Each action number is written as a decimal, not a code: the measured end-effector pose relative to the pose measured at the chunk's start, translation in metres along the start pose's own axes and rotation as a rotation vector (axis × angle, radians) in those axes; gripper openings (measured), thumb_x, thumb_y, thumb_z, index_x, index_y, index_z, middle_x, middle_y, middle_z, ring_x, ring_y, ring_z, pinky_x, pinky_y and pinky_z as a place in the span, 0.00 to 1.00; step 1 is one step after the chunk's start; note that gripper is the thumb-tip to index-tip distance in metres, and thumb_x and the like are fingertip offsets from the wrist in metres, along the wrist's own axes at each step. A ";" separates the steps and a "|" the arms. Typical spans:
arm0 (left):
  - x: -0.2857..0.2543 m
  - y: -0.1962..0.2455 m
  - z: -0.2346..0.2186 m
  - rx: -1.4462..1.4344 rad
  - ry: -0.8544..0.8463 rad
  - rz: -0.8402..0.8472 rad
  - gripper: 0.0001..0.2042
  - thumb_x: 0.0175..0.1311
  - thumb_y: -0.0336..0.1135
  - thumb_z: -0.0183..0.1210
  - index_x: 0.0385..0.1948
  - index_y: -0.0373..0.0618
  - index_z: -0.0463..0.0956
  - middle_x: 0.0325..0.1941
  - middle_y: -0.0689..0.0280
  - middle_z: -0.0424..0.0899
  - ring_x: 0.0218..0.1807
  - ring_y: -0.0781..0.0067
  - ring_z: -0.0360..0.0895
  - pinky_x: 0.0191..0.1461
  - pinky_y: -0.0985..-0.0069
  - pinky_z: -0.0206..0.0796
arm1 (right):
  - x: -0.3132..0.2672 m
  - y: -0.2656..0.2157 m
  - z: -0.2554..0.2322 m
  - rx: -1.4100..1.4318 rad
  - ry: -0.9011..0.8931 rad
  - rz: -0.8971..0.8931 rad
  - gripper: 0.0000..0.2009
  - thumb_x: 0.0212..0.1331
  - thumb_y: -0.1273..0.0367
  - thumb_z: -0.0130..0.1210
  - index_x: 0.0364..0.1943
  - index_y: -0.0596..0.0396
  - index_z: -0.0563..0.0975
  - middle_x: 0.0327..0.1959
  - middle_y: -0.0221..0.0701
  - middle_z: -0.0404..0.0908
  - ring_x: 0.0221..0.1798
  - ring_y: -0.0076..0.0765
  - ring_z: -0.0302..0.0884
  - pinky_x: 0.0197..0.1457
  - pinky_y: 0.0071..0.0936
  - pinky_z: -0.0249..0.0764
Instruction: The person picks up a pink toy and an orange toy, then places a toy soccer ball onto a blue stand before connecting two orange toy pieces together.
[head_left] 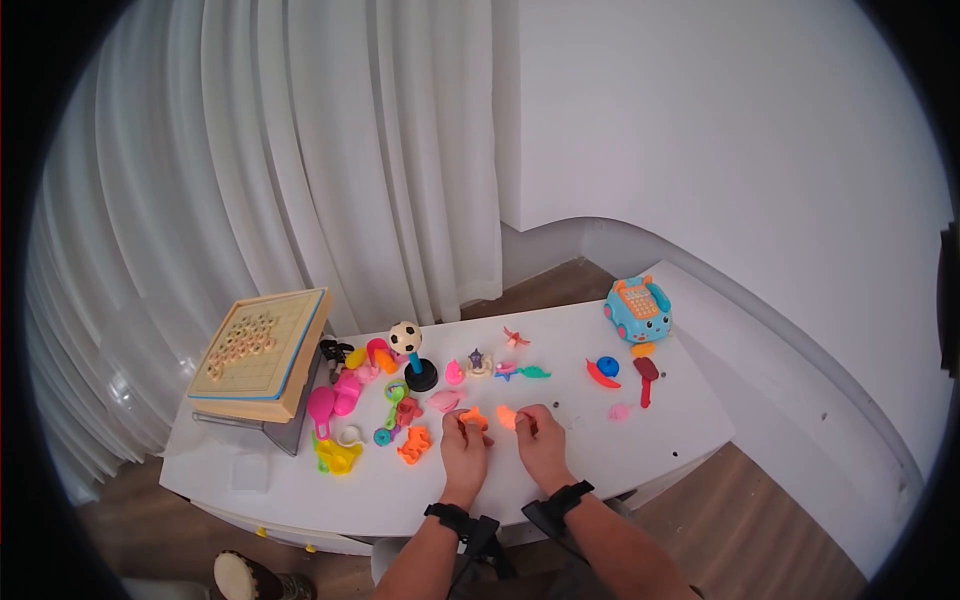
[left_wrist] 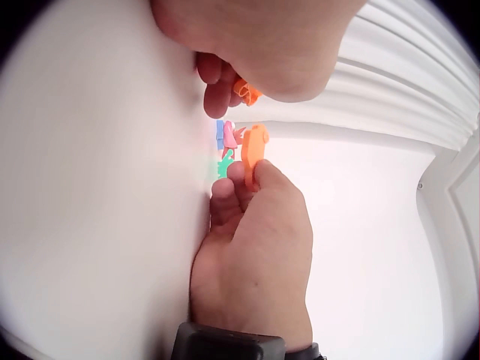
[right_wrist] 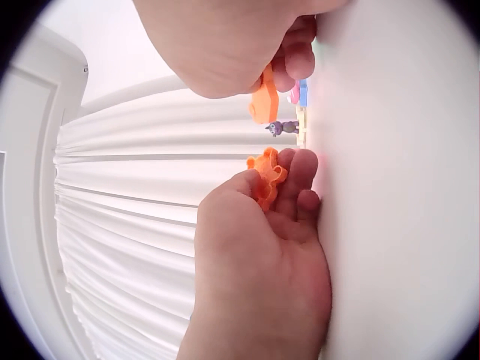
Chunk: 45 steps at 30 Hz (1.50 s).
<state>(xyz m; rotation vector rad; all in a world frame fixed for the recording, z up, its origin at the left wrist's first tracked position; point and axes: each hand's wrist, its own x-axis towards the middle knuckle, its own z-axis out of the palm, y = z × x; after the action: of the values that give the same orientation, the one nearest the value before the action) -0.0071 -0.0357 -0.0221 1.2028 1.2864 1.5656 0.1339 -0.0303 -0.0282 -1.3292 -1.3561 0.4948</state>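
My left hand is low over the white table, thumb and fingers pinching an orange mould with a raised, wavy rim. Opposite it, my right hand pinches a lighter orange, thick, smooth piece by its edge. A short gap separates the two orange things. Left of my left hand lies another orange mould, with a flat pink piece just beyond the fingers. Behind both hands stand a purple figure on a cream base and a green toy.
A football on a stand rises behind the colourful toys at centre left. The tilted Chinese chess board is far left, near a yellow toy. At right are a toy telephone, a blue ball and a dark red tool.
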 end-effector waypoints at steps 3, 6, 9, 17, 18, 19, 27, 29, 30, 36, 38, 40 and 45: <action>0.002 -0.011 -0.003 0.199 -0.093 0.003 0.11 0.80 0.36 0.53 0.55 0.44 0.76 0.37 0.58 0.88 0.34 0.64 0.87 0.41 0.67 0.78 | -0.001 -0.007 -0.003 0.086 0.038 0.032 0.08 0.74 0.67 0.57 0.45 0.58 0.80 0.30 0.35 0.87 0.32 0.31 0.86 0.40 0.30 0.80; 0.003 -0.015 -0.002 0.318 -0.125 0.071 0.12 0.79 0.39 0.54 0.56 0.47 0.77 0.37 0.58 0.89 0.38 0.59 0.88 0.44 0.67 0.78 | 0.000 -0.014 -0.008 0.108 -0.145 0.113 0.07 0.74 0.68 0.56 0.45 0.58 0.80 0.29 0.37 0.87 0.32 0.30 0.86 0.39 0.30 0.80; 0.000 0.002 -0.004 0.314 -0.186 0.013 0.14 0.78 0.41 0.56 0.57 0.48 0.78 0.39 0.56 0.89 0.42 0.56 0.89 0.48 0.65 0.78 | 0.002 -0.007 -0.007 0.024 -0.213 -0.067 0.08 0.74 0.68 0.55 0.46 0.57 0.81 0.28 0.36 0.87 0.31 0.33 0.88 0.42 0.31 0.81; 0.003 -0.023 -0.002 0.220 -0.153 0.062 0.13 0.79 0.39 0.54 0.59 0.45 0.75 0.41 0.56 0.88 0.42 0.60 0.87 0.48 0.68 0.77 | 0.001 -0.009 -0.003 -0.106 -0.249 -0.097 0.13 0.76 0.59 0.49 0.47 0.51 0.82 0.28 0.30 0.87 0.35 0.42 0.87 0.63 0.41 0.72; 0.004 -0.021 -0.003 0.170 -0.146 0.046 0.13 0.80 0.38 0.52 0.59 0.45 0.74 0.40 0.57 0.88 0.41 0.62 0.87 0.47 0.69 0.77 | 0.001 -0.009 -0.003 -0.080 -0.235 -0.094 0.14 0.76 0.59 0.49 0.47 0.51 0.82 0.28 0.31 0.87 0.36 0.43 0.87 0.64 0.42 0.71; 0.004 -0.021 -0.003 0.173 -0.157 0.052 0.13 0.80 0.38 0.52 0.59 0.45 0.74 0.40 0.57 0.88 0.41 0.62 0.87 0.47 0.69 0.77 | 0.001 -0.009 -0.003 -0.078 -0.222 -0.091 0.14 0.76 0.59 0.49 0.47 0.51 0.82 0.28 0.31 0.87 0.36 0.43 0.87 0.64 0.42 0.71; -0.003 0.006 -0.004 0.311 -0.144 0.069 0.12 0.83 0.38 0.47 0.55 0.41 0.72 0.42 0.53 0.86 0.39 0.61 0.85 0.46 0.66 0.75 | -0.001 -0.013 -0.006 -0.193 -0.261 -0.186 0.13 0.70 0.58 0.57 0.45 0.51 0.83 0.28 0.34 0.86 0.35 0.43 0.86 0.64 0.44 0.71; 0.001 -0.004 -0.003 0.309 -0.116 0.102 0.12 0.83 0.38 0.47 0.55 0.41 0.71 0.42 0.53 0.86 0.40 0.60 0.85 0.47 0.66 0.75 | -0.001 -0.011 -0.005 -0.200 -0.244 -0.215 0.12 0.68 0.58 0.60 0.42 0.51 0.83 0.29 0.33 0.87 0.34 0.42 0.85 0.60 0.42 0.73; 0.002 -0.008 -0.003 0.301 -0.086 0.132 0.12 0.82 0.38 0.47 0.56 0.40 0.70 0.41 0.52 0.86 0.40 0.60 0.85 0.47 0.65 0.75 | -0.001 -0.011 -0.005 -0.215 -0.230 -0.246 0.11 0.66 0.59 0.62 0.38 0.51 0.82 0.31 0.33 0.87 0.32 0.41 0.85 0.56 0.39 0.75; -0.002 0.001 0.002 0.279 -0.052 0.253 0.12 0.79 0.32 0.52 0.57 0.36 0.74 0.50 0.51 0.84 0.48 0.59 0.85 0.54 0.67 0.77 | 0.001 -0.010 -0.003 -0.178 -0.148 -0.189 0.12 0.61 0.62 0.68 0.37 0.55 0.80 0.27 0.35 0.86 0.31 0.47 0.85 0.47 0.42 0.79; -0.001 -0.003 0.000 0.328 -0.038 0.246 0.12 0.78 0.30 0.52 0.57 0.36 0.75 0.52 0.53 0.83 0.50 0.64 0.83 0.55 0.69 0.76 | 0.002 -0.012 -0.003 -0.159 -0.133 -0.176 0.12 0.61 0.62 0.68 0.37 0.56 0.80 0.27 0.37 0.86 0.31 0.48 0.86 0.44 0.42 0.80; -0.003 -0.011 -0.008 0.377 -0.018 0.237 0.13 0.77 0.28 0.52 0.58 0.37 0.75 0.54 0.56 0.83 0.52 0.69 0.82 0.56 0.71 0.75 | 0.002 -0.012 -0.003 -0.139 -0.122 -0.164 0.13 0.61 0.62 0.68 0.37 0.57 0.80 0.26 0.39 0.86 0.31 0.50 0.86 0.41 0.42 0.81; -0.084 0.035 -0.051 0.298 -0.064 0.167 0.07 0.78 0.30 0.58 0.43 0.36 0.82 0.39 0.63 0.87 0.40 0.77 0.82 0.49 0.77 0.74 | 0.001 -0.010 0.000 -0.025 -0.065 -0.052 0.11 0.62 0.63 0.66 0.39 0.55 0.80 0.27 0.36 0.86 0.32 0.50 0.86 0.43 0.45 0.80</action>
<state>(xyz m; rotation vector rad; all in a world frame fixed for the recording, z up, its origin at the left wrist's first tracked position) -0.0342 -0.1352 -0.0062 1.5689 1.4435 1.4718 0.1300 -0.0321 -0.0191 -1.3040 -1.4510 0.4912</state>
